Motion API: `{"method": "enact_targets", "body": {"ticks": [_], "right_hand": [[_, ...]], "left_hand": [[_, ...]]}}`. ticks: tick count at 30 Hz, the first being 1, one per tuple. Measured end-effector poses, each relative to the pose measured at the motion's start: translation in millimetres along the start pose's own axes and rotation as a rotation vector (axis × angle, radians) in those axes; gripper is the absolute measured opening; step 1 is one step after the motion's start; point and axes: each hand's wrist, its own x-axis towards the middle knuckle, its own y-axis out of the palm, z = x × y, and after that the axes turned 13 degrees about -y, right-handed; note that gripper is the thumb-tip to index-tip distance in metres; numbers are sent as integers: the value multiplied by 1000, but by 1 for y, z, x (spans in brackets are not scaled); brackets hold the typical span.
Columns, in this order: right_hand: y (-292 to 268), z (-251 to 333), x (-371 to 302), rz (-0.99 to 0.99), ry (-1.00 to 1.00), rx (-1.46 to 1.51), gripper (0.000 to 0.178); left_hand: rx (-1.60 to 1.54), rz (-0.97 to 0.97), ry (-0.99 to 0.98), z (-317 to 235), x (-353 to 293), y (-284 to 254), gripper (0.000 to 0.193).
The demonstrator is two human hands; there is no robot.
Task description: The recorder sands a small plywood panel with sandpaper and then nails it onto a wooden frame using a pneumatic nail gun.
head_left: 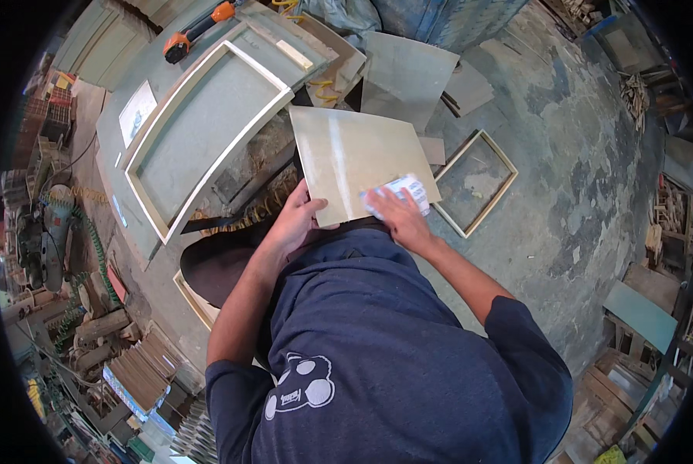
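A thin pale wooden board [377, 151] lies tilted across my lap, with a whitish streak running down its left part. My left hand [296, 216] is closed on its near left corner, thumb on top and the other fingers mostly hidden around the edge. Near the board's lower right, my right hand [399, 215] presses a folded white-and-blue sheet of sandpaper [414, 189] flat against the surface. The grit side is hidden, so its kind is judged from the printed backing.
On the worktable [199, 124] at left lie a large wooden frame [177, 87] and an orange-and-black power tool [199, 32]. A smaller wooden frame [509, 166] lies on the concrete floor at right. Loose panels [404, 77] stand beyond the board. Cardboard sheets [141, 371] are stacked at lower left.
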Motion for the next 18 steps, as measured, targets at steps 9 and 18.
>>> {"method": "enact_targets", "body": {"ticks": [9,18], "right_hand": [[0,-7,0,16,42,-35,62],[5,-10,0,10,152,-67,63]], "left_hand": [[13,3,22,-6,6,1,51],[17,-29,33,-7,3,4,52]]}}
